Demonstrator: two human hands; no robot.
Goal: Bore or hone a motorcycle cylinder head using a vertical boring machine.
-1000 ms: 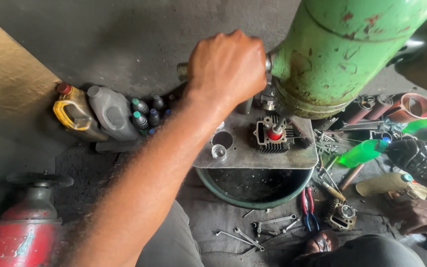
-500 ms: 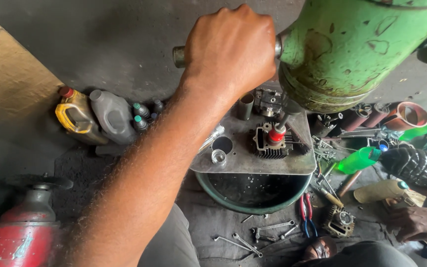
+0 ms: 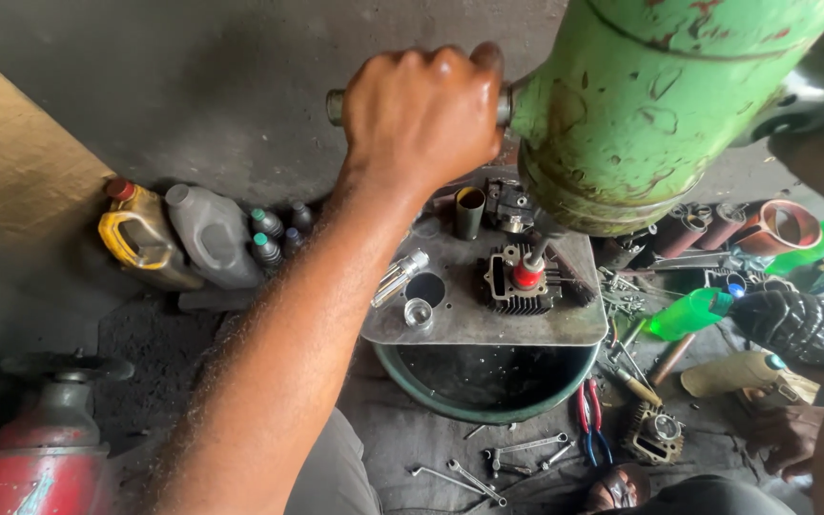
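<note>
The left hand (image 3: pixel 422 119) is raised in front of the camera, its fingers (image 3: pixel 445 67) wrapped tight around a grey metal handle (image 3: pixel 336 105) that projects sideways from a large green machine body (image 3: pixel 660 105). The green body, its paint chipped and rust-marked, fills the upper right of the view and hangs over the work area. The right hand is not in view, so its state cannot be reported.

Below the handle lies a flat grey metal plate (image 3: pixel 488 319) resting across a dark green basin (image 3: pixel 484 391). On the plate sits a finned black cylinder head (image 3: pixel 517 286) with a red-tipped piece (image 3: pixel 526 272) standing in it, directly under the green body. A shiny metal tube (image 3: pixel 398 277) and a small metal cup (image 3: pixel 419 313) lie near a round hole in the plate.

On the floor to the left stand a yellow oil jug (image 3: pixel 140 234) and a grey jug (image 3: pixel 207 234), touching. Spanners (image 3: pixel 488 463) and red-handled pliers (image 3: pixel 591 415) lie below the basin. A red tank (image 3: pixel 35 458) occupies the lower left corner
</note>
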